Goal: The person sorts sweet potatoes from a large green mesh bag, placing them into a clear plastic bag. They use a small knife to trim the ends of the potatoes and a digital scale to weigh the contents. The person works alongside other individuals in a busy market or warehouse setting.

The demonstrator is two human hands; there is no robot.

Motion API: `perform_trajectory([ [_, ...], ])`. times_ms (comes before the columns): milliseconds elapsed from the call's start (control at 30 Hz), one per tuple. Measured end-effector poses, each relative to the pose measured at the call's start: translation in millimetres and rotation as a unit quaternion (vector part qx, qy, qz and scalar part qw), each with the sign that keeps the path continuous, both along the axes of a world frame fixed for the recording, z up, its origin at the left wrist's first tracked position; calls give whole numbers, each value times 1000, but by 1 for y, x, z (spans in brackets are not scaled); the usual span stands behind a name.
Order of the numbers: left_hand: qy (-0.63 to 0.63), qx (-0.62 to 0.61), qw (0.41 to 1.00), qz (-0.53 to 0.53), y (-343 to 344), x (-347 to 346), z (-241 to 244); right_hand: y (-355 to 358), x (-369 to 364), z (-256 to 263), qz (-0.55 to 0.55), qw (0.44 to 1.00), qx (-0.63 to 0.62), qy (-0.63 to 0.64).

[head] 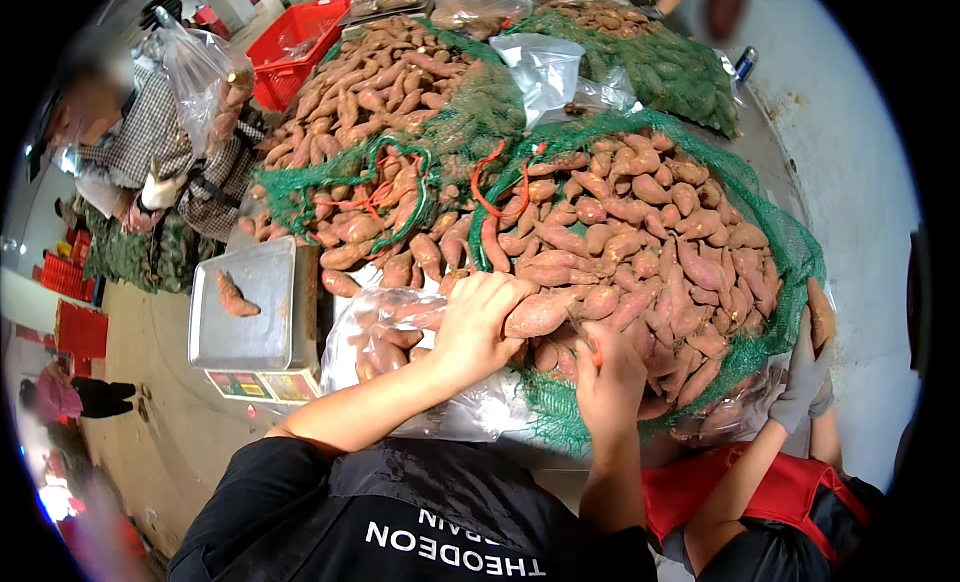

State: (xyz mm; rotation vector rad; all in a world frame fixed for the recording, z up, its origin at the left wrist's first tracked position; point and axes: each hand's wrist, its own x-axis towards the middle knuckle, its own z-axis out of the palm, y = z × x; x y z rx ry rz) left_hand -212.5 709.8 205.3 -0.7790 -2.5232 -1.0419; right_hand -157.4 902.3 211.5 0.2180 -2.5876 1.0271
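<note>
My left hand (pixel 478 323) grips a large sweet potato (pixel 541 315) above the near edge of a heap. In my right hand (pixel 613 368) is a small tool with an orange handle (pixel 596 351), held at the sweet potato's right end. My fingers hide most of this tool, and its kind cannot be made out. A clear plastic bag (pixel 457 417) with several sweet potatoes (pixel 379 354) in it lies under my left forearm. Beyond my right hand, a heap of sweet potatoes (pixel 645 229) spills from an opened green mesh sack (pixel 780 229).
A scale with a metal pan (pixel 244 312) stands at left, one sweet potato (pixel 235 295) on it. More sweet potatoes (pixel 375 79) and a red crate (pixel 296 49) lie farther back. A co-worker's gloved hand (pixel 802 375) holds a sweet potato at right. Another person (pixel 161 131) stands at left.
</note>
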Motion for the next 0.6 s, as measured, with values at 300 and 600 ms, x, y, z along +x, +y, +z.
perform_trajectory([
  [300,-12,-10,1000,14,-14,31,13,-30,15,30,-6,998,62,-10],
  [600,7,102,991,-84,-10,35,15,25,6,-67,-129,977,83,-145],
])
